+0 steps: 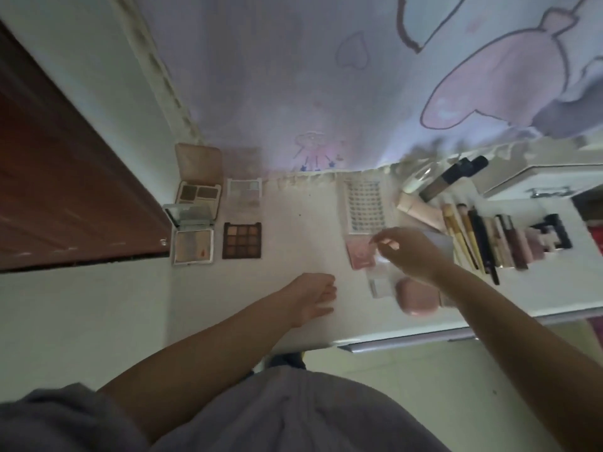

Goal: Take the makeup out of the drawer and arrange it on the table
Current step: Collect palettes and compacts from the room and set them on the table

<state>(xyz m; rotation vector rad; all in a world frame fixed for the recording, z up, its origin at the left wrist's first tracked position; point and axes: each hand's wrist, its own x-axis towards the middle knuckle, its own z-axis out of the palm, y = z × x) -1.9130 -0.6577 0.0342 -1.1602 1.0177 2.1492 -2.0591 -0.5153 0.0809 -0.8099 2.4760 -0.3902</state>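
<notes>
Head view: white worktop (pixel 293 223) under both bare hands.
Left hand (pixel 315 298): flat on worktop, fingers relaxed, holding nothing.
Right hand (pixel 409 252): above small pink square compact (pixel 360 254); fingers curled in a pinch, held item not discernible.
Palettes: dark brown nine-pan eyeshadow palette (pixel 241 240) at left.
Brushes: wooden-handled makeup brushes (pixel 463 236) in a row at right.

Head view looks steeply down, close over the table (pixel 293 223).
</notes>
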